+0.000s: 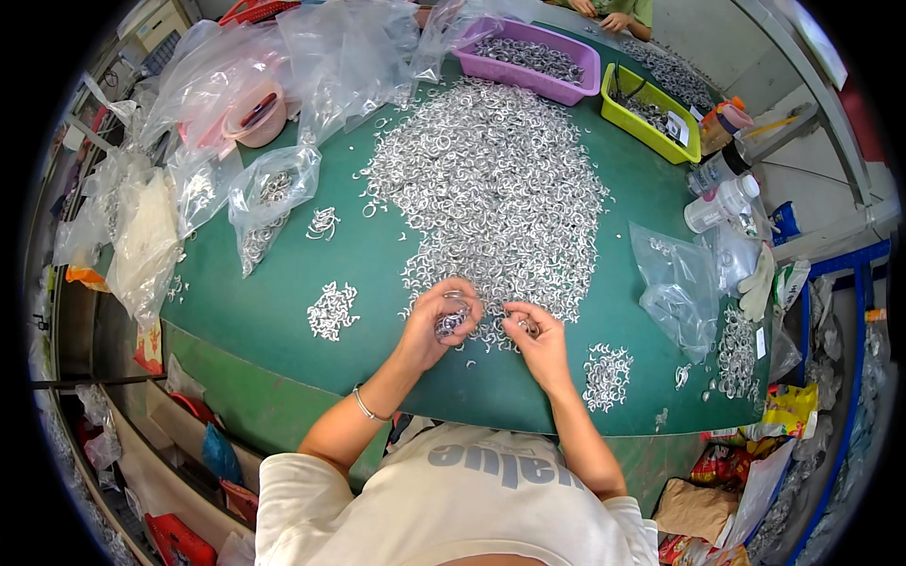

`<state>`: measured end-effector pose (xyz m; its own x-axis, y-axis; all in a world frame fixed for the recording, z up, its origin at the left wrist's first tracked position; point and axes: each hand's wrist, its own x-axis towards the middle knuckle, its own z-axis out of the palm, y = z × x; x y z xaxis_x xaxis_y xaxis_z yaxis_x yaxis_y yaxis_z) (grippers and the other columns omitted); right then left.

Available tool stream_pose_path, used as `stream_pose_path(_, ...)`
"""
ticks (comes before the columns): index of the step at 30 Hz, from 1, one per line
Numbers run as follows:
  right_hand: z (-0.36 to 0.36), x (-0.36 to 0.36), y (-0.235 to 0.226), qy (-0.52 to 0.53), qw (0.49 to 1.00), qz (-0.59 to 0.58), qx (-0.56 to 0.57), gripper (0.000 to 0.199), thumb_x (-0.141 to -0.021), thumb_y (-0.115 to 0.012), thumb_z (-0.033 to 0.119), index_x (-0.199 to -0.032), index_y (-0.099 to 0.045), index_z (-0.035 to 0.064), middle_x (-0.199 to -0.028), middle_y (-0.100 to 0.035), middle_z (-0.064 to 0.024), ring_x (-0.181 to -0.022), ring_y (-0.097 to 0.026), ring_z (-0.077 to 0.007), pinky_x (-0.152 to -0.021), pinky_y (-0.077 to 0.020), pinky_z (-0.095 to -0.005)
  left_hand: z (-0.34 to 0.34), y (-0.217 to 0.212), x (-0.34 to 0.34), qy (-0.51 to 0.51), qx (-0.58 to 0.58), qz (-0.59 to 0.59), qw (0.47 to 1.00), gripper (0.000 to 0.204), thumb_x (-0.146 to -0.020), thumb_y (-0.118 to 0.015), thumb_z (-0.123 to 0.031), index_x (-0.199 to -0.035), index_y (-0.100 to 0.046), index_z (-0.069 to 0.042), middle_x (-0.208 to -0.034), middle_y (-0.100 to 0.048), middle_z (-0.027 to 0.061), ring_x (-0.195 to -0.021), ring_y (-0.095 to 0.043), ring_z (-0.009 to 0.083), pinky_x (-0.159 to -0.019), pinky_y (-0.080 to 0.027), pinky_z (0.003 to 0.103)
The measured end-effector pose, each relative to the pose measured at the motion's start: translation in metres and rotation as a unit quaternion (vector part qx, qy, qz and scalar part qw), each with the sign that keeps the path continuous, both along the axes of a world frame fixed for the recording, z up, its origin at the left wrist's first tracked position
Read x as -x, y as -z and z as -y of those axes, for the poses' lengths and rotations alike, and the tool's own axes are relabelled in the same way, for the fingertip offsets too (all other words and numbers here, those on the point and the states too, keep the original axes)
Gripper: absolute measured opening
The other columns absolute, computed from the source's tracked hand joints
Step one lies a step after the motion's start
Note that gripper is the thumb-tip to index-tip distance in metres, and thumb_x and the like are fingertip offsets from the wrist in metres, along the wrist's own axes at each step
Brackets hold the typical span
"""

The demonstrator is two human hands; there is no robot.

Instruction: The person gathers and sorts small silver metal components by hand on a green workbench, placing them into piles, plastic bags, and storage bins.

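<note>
The left hand (442, 316) is curling around a small cluster of metal rings (452, 324); its grip is closed on them, just at the near edge of the big ring pile (491, 189). The right hand (535, 338) is pinching its fingers together close beside the left; something small and metallic is showing at the fingertips, but whether the grip is actually holding a ring cannot be told. Both hands are resting over the green tabletop (283, 283), which is carrying the pile.

Left of the pile, two small ring heaps (332, 310) are lying apart from it, and a clear bag with rings (269, 200) is lying further left. Right of the pile, a smaller heap (607, 375) is sitting near the right hand, and an empty-looking clear bag (678, 288) is lying beyond it. Behind the pile, a purple tray (540, 58) and a lime-green tray (651, 111) are holding more rings. White plastic bottles (722, 201) are lying at the right edge, beyond the green tray. Another person's hands (604, 17) are showing at the far side.
</note>
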<state>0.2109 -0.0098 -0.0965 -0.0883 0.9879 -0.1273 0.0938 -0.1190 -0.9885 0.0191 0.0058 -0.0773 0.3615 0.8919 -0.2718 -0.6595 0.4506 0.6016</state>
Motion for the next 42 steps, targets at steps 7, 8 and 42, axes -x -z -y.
stream_pose_path(7,0.010,0.014,0.005,-0.043,0.921,0.306,-0.236,0.031,-0.079,-0.065,-0.002,-0.109,-0.059,0.0021,-0.089,-0.058,-0.0152,-0.086,-0.058,-0.0351,-0.067,-0.0492,-0.0412,0.017,0.015,-0.008,-0.066,0.165,0.070,0.982,0.021,-0.096,-0.047,-0.021,-0.102,-0.055,-0.003,-0.076,-0.053,0.0054,-0.056,-0.044,0.0103,-0.039,-0.031,0.019)
stream_pose_path(8,0.009,0.013,0.006,-0.045,0.916,0.313,-0.248,0.030,-0.080,-0.064,-0.002,-0.109,-0.058,0.0016,-0.090,-0.058,-0.0151,-0.085,-0.058,-0.0343,-0.067,-0.0494,-0.0400,0.018,0.015,-0.007,-0.049,0.198,0.096,0.974,0.020,-0.096,-0.048,-0.019,-0.104,-0.056,-0.002,-0.076,-0.053,0.0046,-0.057,-0.044,0.0097,-0.039,-0.032,0.019)
stream_pose_path(42,-0.064,0.031,0.003,0.039,0.919,0.251,-0.303,0.035,-0.073,-0.063,-0.006,-0.106,-0.061,0.0046,-0.078,-0.062,-0.0074,-0.078,-0.057,-0.0260,-0.075,-0.0450,-0.0373,-0.022,0.007,0.004,-0.129,-0.204,-0.613,0.752,0.018,-0.086,-0.063,-0.007,-0.103,-0.066,-0.001,-0.078,-0.066,0.0106,-0.065,-0.061,0.0161,-0.060,-0.049,0.032)
